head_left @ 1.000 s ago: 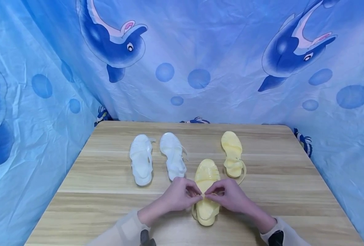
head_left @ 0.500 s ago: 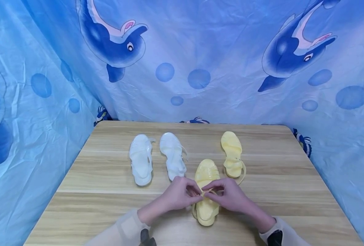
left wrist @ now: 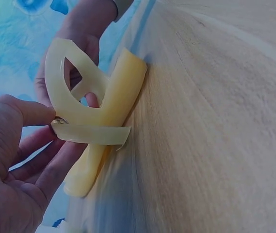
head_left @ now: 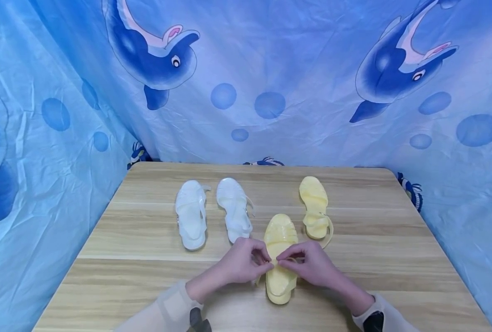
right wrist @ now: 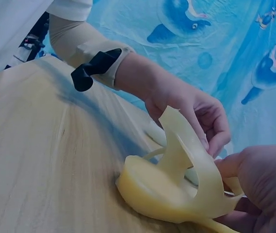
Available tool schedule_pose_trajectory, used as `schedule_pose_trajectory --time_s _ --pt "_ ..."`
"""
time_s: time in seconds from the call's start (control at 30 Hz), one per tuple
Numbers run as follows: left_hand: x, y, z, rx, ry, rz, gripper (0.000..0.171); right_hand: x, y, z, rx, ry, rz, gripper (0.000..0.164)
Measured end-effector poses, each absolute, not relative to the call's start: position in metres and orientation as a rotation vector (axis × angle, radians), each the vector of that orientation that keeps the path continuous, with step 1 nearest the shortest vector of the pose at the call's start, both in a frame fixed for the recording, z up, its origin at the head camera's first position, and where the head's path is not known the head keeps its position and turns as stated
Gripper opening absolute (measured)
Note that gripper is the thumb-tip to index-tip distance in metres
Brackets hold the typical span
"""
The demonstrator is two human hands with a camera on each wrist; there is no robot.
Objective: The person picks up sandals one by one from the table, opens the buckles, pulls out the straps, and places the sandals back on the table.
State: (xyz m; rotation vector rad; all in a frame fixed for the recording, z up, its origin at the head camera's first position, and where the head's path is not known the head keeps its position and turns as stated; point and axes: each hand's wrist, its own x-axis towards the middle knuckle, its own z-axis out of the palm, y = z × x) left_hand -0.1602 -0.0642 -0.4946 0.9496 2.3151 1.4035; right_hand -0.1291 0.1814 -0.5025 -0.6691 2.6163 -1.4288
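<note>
A yellow jelly sandal (head_left: 281,229) lies toe-away near the table's front, with both hands meeting over its ankle part. My left hand (head_left: 243,260) pinches the strap at a small metal buckle (left wrist: 60,120) between thumb and fingers. The loose end of the ankle strap (left wrist: 91,134) sticks out past those fingers. From the other side my right hand (head_left: 312,263) pinches the strap close to the left fingertips. In the right wrist view its fingers partly hide behind the sandal's upstanding heel piece (right wrist: 208,179). Exactly how the strap sits in the buckle is hidden.
Behind the hands lies a second yellow sandal (head_left: 314,198), its strap looped out to the right. Two white sandals stand at left, one farther left (head_left: 191,214) and one nearer the middle (head_left: 232,207). A dolphin-printed curtain (head_left: 246,69) encloses the wooden table (head_left: 146,281).
The right fingers first moved in to the left fingertips, then drew slightly back right. The strap loop at the sandal's left side has shifted, and a loose end now shows below the left hand.
</note>
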Motion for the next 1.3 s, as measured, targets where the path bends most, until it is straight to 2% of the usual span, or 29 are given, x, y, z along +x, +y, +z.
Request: schedule_pose_trajectory --time_s 0.3,0.53,0.77,1.3 --pt "-0.1608 -0.0647 -0.4934 0.938 2.313 1.405 0.011 -0.1363 0.1748 -0.4942 -0.813 2.659 -1.338 0.012" --pt "-0.1619 -0.0638 -0.4932 0.972 2.332 1.375 0.012 -0.1343 0.1784 -0.4974 -0.744 2.621 -1.369 0.005" --pt "-0.1596 -0.0645 -0.4942 0.94 2.318 1.392 0.01 -0.1325 0.1794 -0.5017 -0.7 2.604 -1.444 0.011" --pt "-0.1599 -0.064 -0.4935 0.96 2.354 1.372 0.013 -0.1324 0.1809 -0.5026 -0.794 2.68 -1.375 0.009"
